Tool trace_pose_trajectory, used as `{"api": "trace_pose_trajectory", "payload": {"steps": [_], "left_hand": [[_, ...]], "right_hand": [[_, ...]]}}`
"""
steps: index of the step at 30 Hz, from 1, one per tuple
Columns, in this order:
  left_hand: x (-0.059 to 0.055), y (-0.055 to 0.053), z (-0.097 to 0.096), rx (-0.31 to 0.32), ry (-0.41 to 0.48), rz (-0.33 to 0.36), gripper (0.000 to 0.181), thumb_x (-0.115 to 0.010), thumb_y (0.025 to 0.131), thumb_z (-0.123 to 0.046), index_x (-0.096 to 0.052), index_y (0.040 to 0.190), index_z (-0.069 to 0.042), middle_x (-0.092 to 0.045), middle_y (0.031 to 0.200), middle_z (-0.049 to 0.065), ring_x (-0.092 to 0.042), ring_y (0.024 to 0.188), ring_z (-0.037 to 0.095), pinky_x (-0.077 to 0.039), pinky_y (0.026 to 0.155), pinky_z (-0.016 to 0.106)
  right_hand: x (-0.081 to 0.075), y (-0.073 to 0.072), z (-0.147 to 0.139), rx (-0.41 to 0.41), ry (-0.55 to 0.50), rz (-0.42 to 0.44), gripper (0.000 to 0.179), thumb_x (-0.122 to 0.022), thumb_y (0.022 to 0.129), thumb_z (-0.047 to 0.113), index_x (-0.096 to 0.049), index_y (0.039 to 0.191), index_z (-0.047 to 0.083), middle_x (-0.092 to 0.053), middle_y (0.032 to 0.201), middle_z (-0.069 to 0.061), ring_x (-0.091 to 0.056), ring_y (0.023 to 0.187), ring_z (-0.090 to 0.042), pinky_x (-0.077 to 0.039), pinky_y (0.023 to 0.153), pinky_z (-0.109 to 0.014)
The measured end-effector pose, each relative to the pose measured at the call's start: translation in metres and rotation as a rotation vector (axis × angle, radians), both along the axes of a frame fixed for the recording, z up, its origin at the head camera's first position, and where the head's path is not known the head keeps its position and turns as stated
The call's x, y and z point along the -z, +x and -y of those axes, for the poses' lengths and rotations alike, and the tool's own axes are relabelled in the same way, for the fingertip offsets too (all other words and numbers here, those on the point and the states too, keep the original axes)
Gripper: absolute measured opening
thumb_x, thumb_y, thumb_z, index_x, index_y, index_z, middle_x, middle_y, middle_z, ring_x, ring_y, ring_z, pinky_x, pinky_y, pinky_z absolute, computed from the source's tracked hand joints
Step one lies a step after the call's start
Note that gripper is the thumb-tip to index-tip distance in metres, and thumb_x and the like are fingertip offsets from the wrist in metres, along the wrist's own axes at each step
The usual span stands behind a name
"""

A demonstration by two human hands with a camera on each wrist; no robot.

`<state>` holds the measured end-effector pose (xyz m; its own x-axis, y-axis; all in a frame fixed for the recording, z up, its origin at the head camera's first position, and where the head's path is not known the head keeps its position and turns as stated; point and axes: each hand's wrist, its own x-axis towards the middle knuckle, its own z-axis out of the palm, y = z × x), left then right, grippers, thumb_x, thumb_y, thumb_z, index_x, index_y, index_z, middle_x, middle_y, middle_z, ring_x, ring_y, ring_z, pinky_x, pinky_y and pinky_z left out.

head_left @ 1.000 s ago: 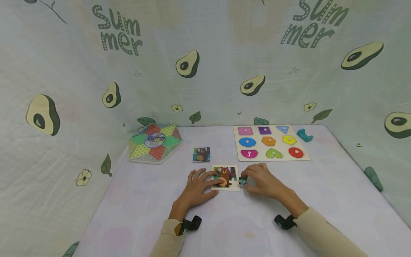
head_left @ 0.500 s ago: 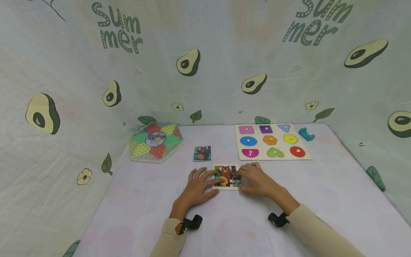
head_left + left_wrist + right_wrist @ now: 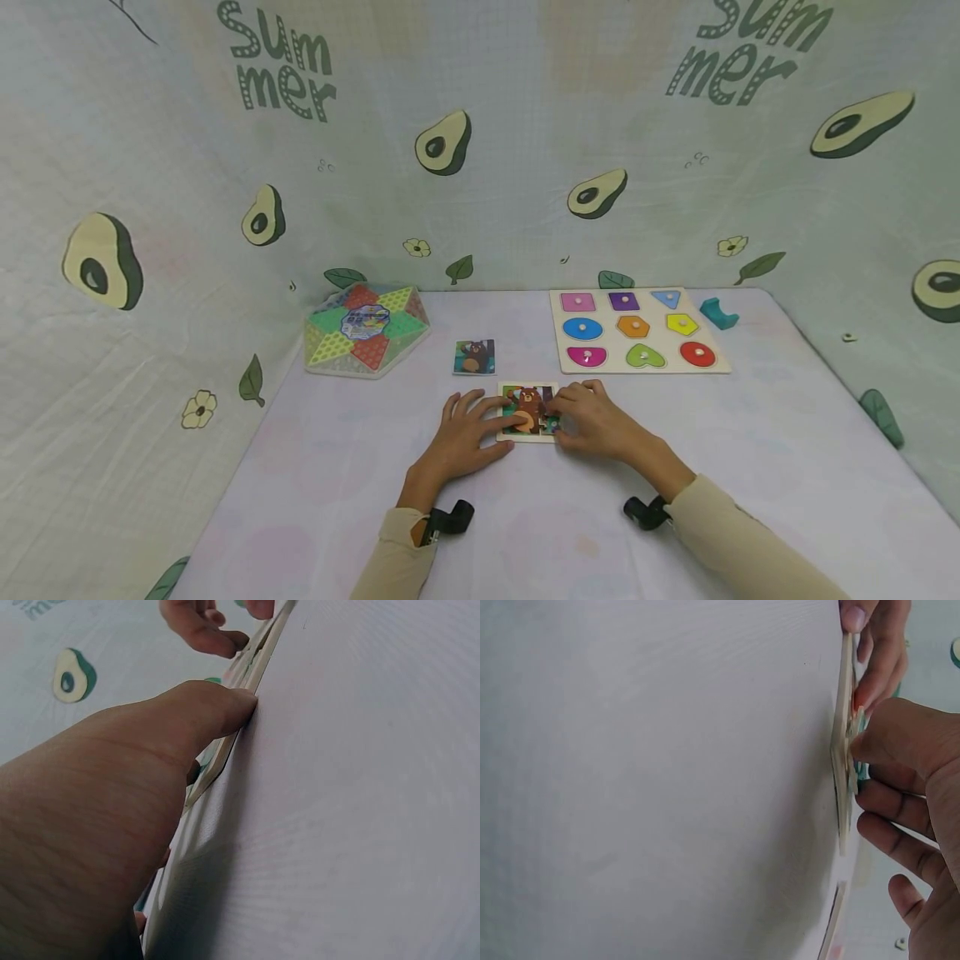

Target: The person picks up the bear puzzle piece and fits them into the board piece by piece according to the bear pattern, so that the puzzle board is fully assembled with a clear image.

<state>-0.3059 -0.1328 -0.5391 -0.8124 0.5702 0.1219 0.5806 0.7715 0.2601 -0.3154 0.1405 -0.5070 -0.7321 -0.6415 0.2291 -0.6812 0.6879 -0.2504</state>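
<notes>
A small framed bear jigsaw puzzle (image 3: 525,439) lies flat on the table between both hands. My left hand (image 3: 467,435) rests on its left part, fingers spread over the picture, and the thumb touches the board's near edge in the left wrist view. With thumb and fingers my right hand (image 3: 596,423) pinches a teal puzzle piece (image 3: 551,423) at the lower right corner of the picture. In the right wrist view this puzzle piece (image 3: 862,771) sits slightly tilted above the board. My right fingers hide part of the puzzle's right side.
A small bear picture card (image 3: 474,357) lies behind the puzzle. At the back left stands a clear hexagonal box (image 3: 366,333) of coloured triangles. A shape-peg board (image 3: 607,344) and a teal curved block (image 3: 718,314) lie at the back right.
My right hand has moved left, bringing the puzzle piece from beside the board to over its lower right corner. The left hand stays in place on the puzzle.
</notes>
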Motion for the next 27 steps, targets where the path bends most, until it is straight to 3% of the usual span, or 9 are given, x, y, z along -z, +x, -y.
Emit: {"api": "trace_pose_trajectory", "payload": {"steps": [13,27], "left_hand": [[0.0036,-0.0006,0.0019,0.022,0.027,-0.026,0.044,-0.053,0.099,-0.053,-0.058,0.14,-0.039,-0.045,0.15,-0.006,-0.027,0.145,0.033,-0.015,0.114,0.063],[0.0026,-0.0029,0.0027,0.019,0.009,-0.008,0.045,-0.053,0.099,-0.053,-0.057,0.141,-0.039,-0.044,0.151,-0.008,-0.025,0.146,0.032,-0.013,0.115,0.062]], "right_hand": [[0.0054,-0.0003,0.0011,-0.014,0.0,-0.025,0.029,-0.079,0.083,0.027,-0.072,0.108,0.014,-0.067,0.105,0.003,-0.057,0.103,-0.018,-0.037,0.098,-0.049],[0.0068,0.0011,-0.0025,-0.061,-0.006,-0.058,0.017,-0.079,0.085,0.02,-0.08,0.101,0.015,-0.065,0.106,0.0,-0.057,0.103,-0.02,-0.038,0.091,-0.05]]}}
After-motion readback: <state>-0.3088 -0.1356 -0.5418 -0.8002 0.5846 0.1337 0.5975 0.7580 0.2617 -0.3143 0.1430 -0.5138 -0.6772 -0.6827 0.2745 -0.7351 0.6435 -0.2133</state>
